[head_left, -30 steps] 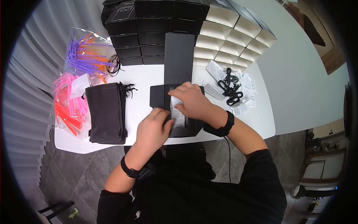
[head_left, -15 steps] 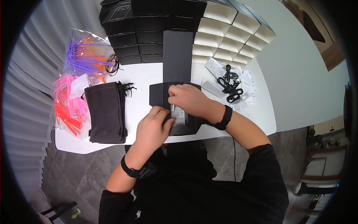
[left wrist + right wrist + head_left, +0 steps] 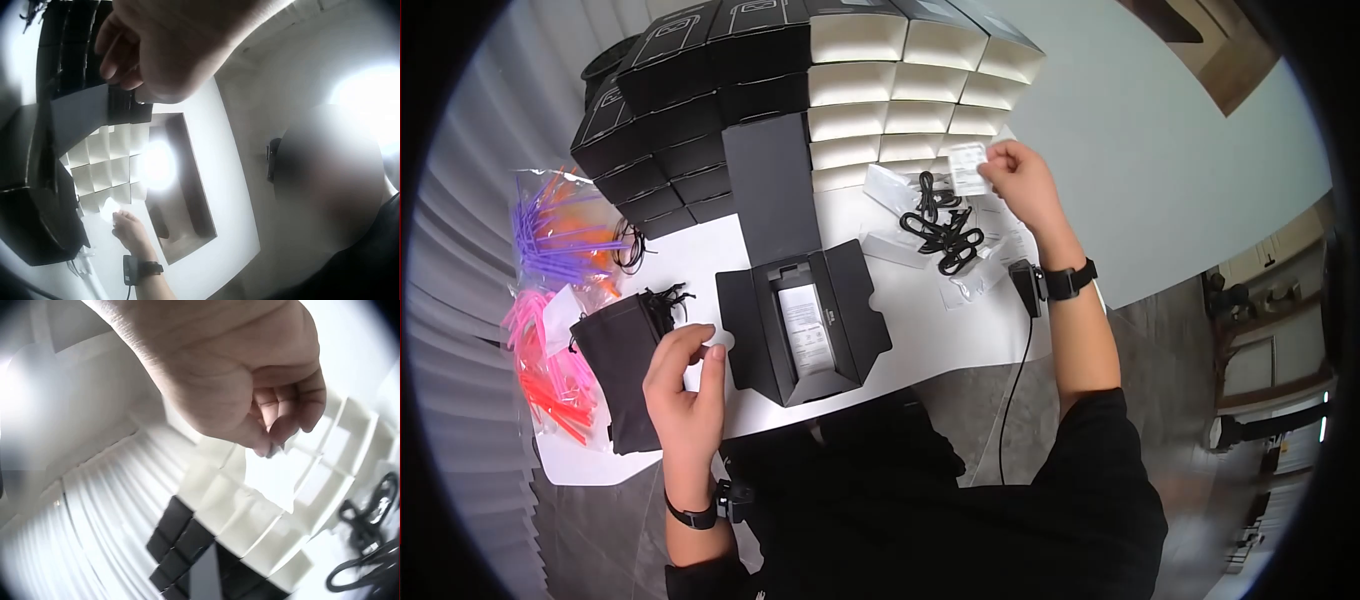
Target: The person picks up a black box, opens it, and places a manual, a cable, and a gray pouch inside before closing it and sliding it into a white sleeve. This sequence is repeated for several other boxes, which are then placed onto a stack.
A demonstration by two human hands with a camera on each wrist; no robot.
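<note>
Over the white papers at the right, my right hand [image 3: 1025,185] pinches a small white printed slip [image 3: 966,168] between thumb and fingers. The right wrist view shows the same slip [image 3: 270,478] hanging from the fingertips. My left hand [image 3: 685,390] is beside the black box [image 3: 750,315], its fingers loosely bent and holding nothing. That box lies with its lid raised and side flaps spread. A white printed sheet [image 3: 805,335] lies in its inner recess. Black drawstring pouches [image 3: 620,385] are stacked partly beneath the left hand in the head view.
Stacked black boxes [image 3: 675,150] and white open-fronted boxes [image 3: 855,85] line the back of the table. Coiled black cables [image 3: 945,230] lie on white papers at the right. Bags of purple sticks [image 3: 555,240] and pink-red sticks [image 3: 550,385] lie at the left.
My right hand has left the box and moved right, now pinching a white slip. My left hand has come off the box edge toward the pouches. The head view has turned right.
</note>
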